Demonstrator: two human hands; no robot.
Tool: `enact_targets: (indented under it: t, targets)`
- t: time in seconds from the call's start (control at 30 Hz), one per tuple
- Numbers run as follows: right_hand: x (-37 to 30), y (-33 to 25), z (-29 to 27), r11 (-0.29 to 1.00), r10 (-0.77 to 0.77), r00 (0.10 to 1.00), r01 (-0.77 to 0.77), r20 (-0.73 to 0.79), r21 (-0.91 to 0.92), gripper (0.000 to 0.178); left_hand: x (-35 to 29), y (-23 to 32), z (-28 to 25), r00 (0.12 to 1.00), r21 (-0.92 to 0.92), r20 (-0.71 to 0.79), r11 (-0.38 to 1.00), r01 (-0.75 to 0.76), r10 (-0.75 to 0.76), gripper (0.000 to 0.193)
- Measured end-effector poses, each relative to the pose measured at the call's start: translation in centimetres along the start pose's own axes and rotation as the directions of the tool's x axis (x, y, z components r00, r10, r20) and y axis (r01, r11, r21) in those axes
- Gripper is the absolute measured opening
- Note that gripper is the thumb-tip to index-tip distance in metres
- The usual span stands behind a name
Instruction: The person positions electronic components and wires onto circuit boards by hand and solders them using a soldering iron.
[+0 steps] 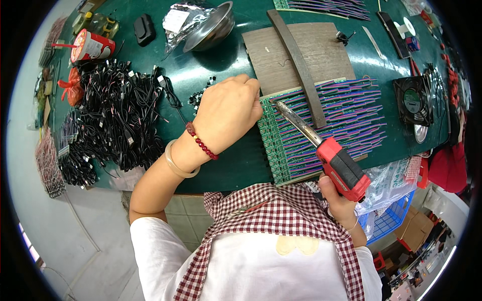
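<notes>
A soldering iron (345, 171) is held in the right hand (337, 201); the left hand (227, 108) is curled, any contents hidden. At the circuit board (273, 138) on the table (221, 173), the tip (279, 105) should be steadied.

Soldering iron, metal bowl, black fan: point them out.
Soldering iron (330, 152), head view: red handle's front.
Metal bowl (214, 31), head view: curved side.
Black fan (412, 101), head view: central hub.

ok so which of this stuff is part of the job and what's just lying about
Likely the job:
iron, in the right hand
green boards with wires
bar across the wires
cable pile, perhaps

Seemingly just lying about:
cup
black case
bowl
</notes>
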State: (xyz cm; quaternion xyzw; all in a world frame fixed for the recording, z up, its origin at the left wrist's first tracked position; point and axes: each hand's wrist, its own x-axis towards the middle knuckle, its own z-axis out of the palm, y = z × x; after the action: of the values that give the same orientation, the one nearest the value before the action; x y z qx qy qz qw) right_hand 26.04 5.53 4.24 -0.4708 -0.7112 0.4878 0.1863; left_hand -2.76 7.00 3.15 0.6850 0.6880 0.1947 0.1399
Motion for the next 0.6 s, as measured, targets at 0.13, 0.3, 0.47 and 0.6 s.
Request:
enact_targets:
  t: [0.13,0.3,0.47,0.6]
  targets:
    - [0.24,-0.76,0.45,0.998,0.030,1.000,-0.029,-0.010,0.057,0.021,-0.08,-0.01,-0.07,1.000,0.007,0.004,1.000,0.013,-0.013,0.007]
    - [0.23,-0.35,0.58,0.998,-0.064,0.998,0.064,-0.019,0.006,0.019,-0.07,0.00,-0.07,1.000,0.002,0.017,1.000,0.020,-0.020,0.007]
    - [0.79,-0.68,0.83,0.991,-0.137,0.990,0.137,-0.028,-0.002,0.018,-0.11,-0.06,0.10,1.000,0.013,0.006,1.000,0.019,-0.019,0.007]
    - [0.90,-0.92,0.87,0.991,-0.134,0.991,0.133,-0.030,-0.008,0.018,-0.13,0.05,0.16,0.999,0.008,0.008,0.999,0.041,-0.042,0.007]
